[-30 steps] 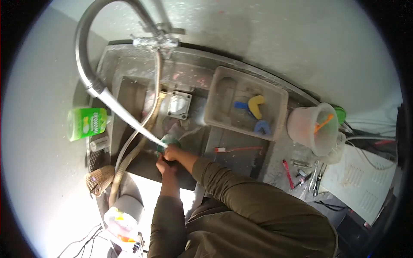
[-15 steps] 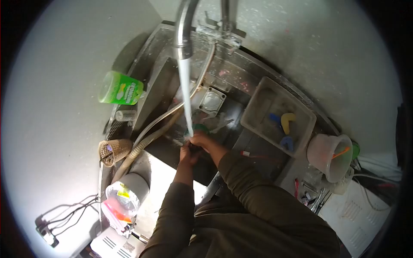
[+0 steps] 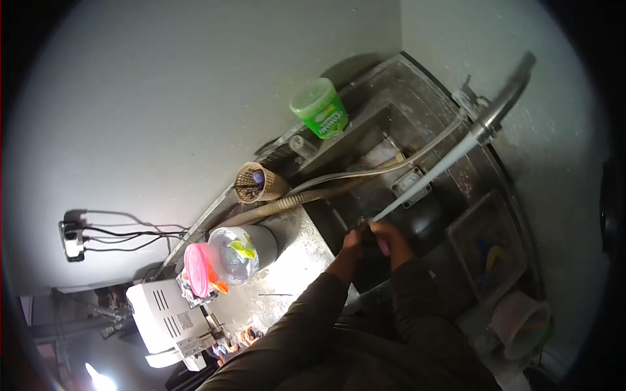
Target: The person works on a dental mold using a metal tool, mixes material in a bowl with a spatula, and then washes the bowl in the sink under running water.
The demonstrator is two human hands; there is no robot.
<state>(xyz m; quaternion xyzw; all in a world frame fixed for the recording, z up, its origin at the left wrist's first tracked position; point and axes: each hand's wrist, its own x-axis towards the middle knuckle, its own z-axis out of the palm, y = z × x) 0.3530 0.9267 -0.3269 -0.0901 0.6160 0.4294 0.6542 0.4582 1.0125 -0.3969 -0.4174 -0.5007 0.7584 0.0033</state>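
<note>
Water [image 3: 430,174] pours from the metal faucet [image 3: 505,98] down to my hands, low over the dark sink basin [image 3: 427,218]. My left hand [image 3: 353,242] is closed, its fingers curled beside the stream. Close by on the right, my right hand [image 3: 392,241] is also closed, with a small pink edge showing at its inner side. What the fingers hold is mostly hidden. Just beyond the fingertips a dark green round shape [image 3: 370,214] shows in part, too dim to name.
A pale hose [image 3: 385,171] and a ribbed pipe [image 3: 270,210] cross the sink's left side. A green tub [image 3: 321,109], a woven cup [image 3: 259,183] and a grey bucket [image 3: 257,251] stand along the left. A plastic tray [image 3: 490,244] and a translucent bucket [image 3: 520,324] lie right.
The view has swung left and rotated, bringing more of the left wall and counter in. Both hands stay close together at the running water. A pink edge now shows at the right hand.
</note>
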